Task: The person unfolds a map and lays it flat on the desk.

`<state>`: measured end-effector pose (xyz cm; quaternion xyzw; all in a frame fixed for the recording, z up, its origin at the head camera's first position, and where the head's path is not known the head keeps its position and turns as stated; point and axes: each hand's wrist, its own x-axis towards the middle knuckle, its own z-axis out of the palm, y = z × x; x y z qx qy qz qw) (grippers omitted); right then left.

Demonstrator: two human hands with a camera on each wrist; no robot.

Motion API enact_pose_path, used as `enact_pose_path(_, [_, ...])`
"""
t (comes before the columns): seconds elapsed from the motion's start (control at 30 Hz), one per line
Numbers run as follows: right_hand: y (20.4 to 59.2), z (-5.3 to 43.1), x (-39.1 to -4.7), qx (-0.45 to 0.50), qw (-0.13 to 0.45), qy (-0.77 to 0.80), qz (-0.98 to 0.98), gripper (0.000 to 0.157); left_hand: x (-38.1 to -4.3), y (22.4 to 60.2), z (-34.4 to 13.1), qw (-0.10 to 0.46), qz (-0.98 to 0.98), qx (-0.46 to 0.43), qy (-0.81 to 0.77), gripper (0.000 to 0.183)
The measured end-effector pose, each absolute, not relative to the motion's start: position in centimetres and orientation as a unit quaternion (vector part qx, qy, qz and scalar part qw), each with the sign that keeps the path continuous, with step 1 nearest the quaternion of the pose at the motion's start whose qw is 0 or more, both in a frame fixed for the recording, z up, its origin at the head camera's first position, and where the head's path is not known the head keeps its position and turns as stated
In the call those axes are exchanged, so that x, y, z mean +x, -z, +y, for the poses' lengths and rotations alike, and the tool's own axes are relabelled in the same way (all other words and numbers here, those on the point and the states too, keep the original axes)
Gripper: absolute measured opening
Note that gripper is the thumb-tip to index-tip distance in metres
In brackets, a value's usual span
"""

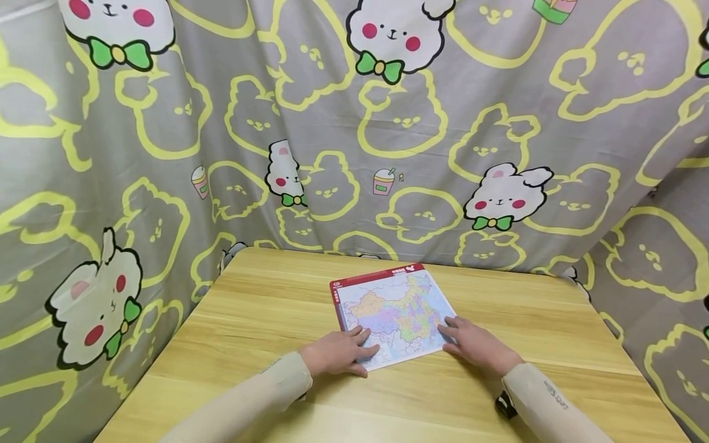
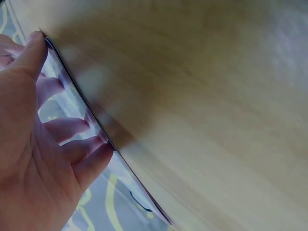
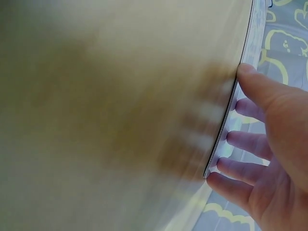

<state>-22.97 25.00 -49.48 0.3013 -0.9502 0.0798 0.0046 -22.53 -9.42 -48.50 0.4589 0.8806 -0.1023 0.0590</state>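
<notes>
A thin, flat map board [image 1: 396, 311] with a red border along its top and left edges lies slightly turned on the table. Colored regions of a map are printed on it. At its lower left corner, my left hand [image 1: 339, 352] rests with spread fingers on the surface. My right hand [image 1: 477, 346] touches the lower right side with its fingertips. The left wrist view shows the left thumb [image 2: 33, 55] at the board's near edge and the fingers over the face. Likewise, the right thumb [image 3: 257, 79] meets the edge in the right wrist view.
The board lies on a light wooden table [image 1: 266, 289]. Behind and beside it hangs a grey curtain [image 1: 332, 129] with yellow outlines and white cartoon animals. A dark band [image 1: 505, 406] shows under the right sleeve.
</notes>
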Motion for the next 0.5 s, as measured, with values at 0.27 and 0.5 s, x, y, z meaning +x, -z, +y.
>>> enact_pose_path(0.27, [49.58, 25.37, -23.67, 0.292, -0.005, -0.083, -0.953, 0.046, -22.33, 48.43, -9.09, 0.072, 0.878, 0.466, 0.087, 0.065])
enact_pose_path(0.5, [49.66, 25.51, -24.05, 0.295, 0.000, -0.084, -0.952, 0.044, -22.15, 48.22, -8.84, 0.086, 0.878, 0.463, 0.084, 0.065])
